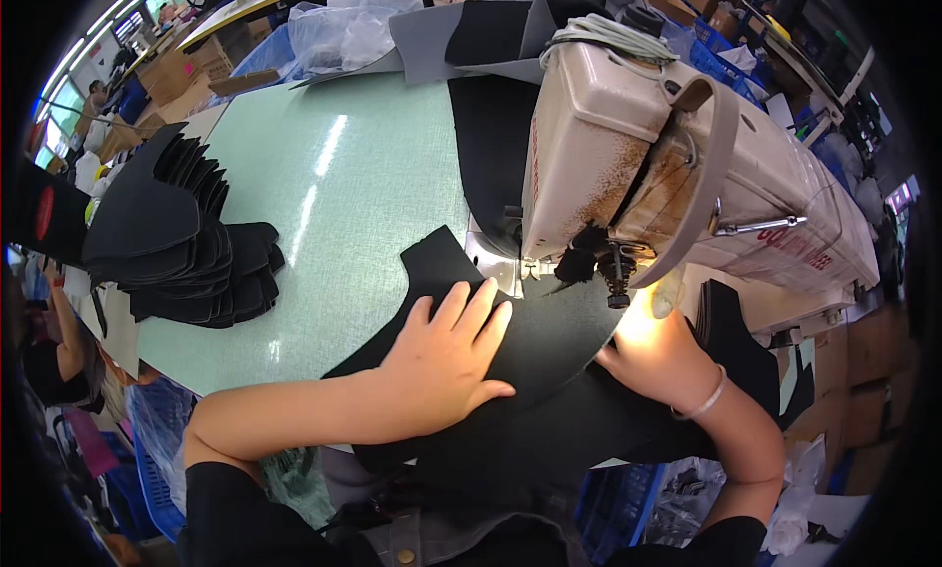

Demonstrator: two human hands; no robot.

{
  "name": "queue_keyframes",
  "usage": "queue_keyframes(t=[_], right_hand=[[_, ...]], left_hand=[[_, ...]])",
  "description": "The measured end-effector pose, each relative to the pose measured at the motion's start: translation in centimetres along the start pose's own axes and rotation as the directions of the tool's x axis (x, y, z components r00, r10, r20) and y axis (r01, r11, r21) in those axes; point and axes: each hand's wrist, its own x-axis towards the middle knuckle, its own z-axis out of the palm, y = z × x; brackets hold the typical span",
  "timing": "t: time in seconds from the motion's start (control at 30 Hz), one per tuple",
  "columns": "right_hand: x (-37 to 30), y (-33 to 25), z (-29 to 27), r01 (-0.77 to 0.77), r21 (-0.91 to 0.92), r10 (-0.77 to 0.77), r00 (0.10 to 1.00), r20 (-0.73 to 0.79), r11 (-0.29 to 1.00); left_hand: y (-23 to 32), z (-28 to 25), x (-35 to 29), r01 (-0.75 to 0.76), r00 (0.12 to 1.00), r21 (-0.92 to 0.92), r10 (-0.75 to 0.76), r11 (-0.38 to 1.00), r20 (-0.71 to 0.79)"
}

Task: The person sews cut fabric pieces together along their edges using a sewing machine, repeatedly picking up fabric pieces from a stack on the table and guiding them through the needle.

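A black cut piece of sheet material [549, 341] lies on the pale green table, its upper edge under the needle area of a cream sewing machine [599, 126]. My left hand [442, 356] rests flat on this piece, palm down, fingers spread, left of the needle. On the right, my right hand [662, 361] is at the curved edge of the same piece, its thumb side against that edge and fingers bent. Bright lamp light and the machine head partly hide those fingers. More black material reaches over the table's front edge onto my lap.
A tall stack of black cut pieces [186, 243] sits at the table's left. Grey and black sheets [461, 37] lie along the far edge. More black pieces [731, 322] lie right of my right hand. A blue crate [618, 508] stands below the front edge.
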Motion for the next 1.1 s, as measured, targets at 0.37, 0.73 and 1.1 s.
queue_keyframes(t=[0.37, 0.73, 1.1], right_hand=[[1.3, 1.7, 1.6, -0.122, 0.134, 0.112, 0.99, 0.081, 0.983], [1.5, -0.3, 0.3, 0.023, -0.193, 0.01, 0.985, 0.171, 0.981], [0.9, 1.0, 2.4, 0.099, 0.166, -0.073, 0.984, -0.161, 0.981]], left_hand=[[-2.7, -0.7, -1.7, -0.157, 0.959, -0.289, 0.216, 0.944, 0.182], [-1.9, 0.2, 0.9, -0.129, 0.991, -0.144, 0.134, 0.981, 0.026], [-1.8, 0.3, 0.8, -0.148, 0.988, -0.134, 0.14, 0.98, -0.072]])
